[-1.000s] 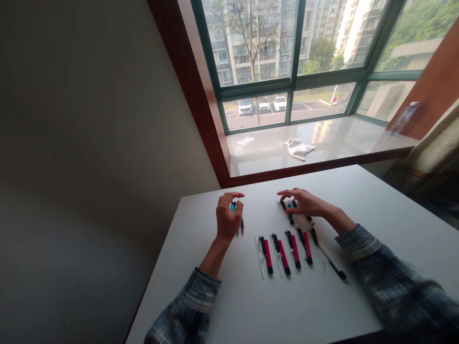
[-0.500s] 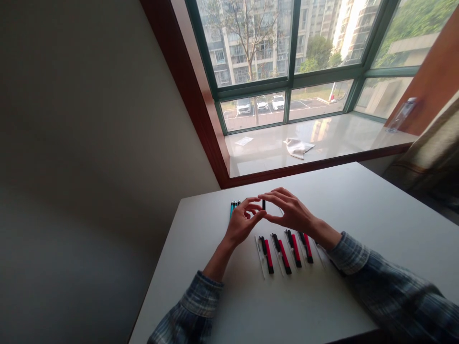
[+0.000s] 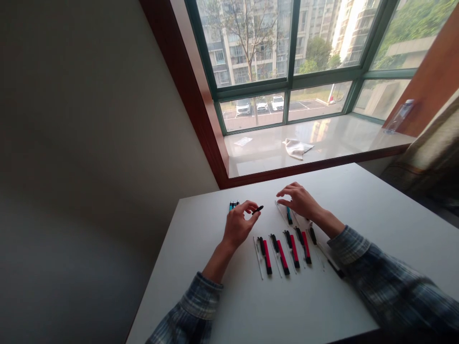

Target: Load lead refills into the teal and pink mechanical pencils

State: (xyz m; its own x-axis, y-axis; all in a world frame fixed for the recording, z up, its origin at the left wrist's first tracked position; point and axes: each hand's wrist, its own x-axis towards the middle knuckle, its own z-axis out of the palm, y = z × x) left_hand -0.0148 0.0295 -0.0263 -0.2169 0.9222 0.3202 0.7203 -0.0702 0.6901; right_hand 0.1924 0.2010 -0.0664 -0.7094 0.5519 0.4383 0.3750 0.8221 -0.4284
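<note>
My left hand [image 3: 239, 223] pinches a small black pen part [image 3: 257, 209] between thumb and fingertips, above the white table. My right hand [image 3: 297, 199] is apart from it to the right, thumb and fingers spread with nothing visible between them. Just under that hand lies a teal pen barrel [image 3: 289, 216], partly hidden, beside a thin white refill [image 3: 281, 212]. Nearer to me, several sets lie in a row, each with a red and black barrel [image 3: 267, 257], a black pen part [image 3: 261, 245] and a slim refill [image 3: 257, 258].
Several teal pens [image 3: 234, 205] lie behind my left hand. A black pen part [image 3: 313, 234] and a dark piece [image 3: 336, 269] lie near my right sleeve. On the windowsill [image 3: 258, 160] are a white cloth [image 3: 297, 148] and a clear bottle [image 3: 398, 116].
My right hand has let go of the black pen part and moved right, toward the teal barrel. The part stays in my left hand, now tilted nearly flat.
</note>
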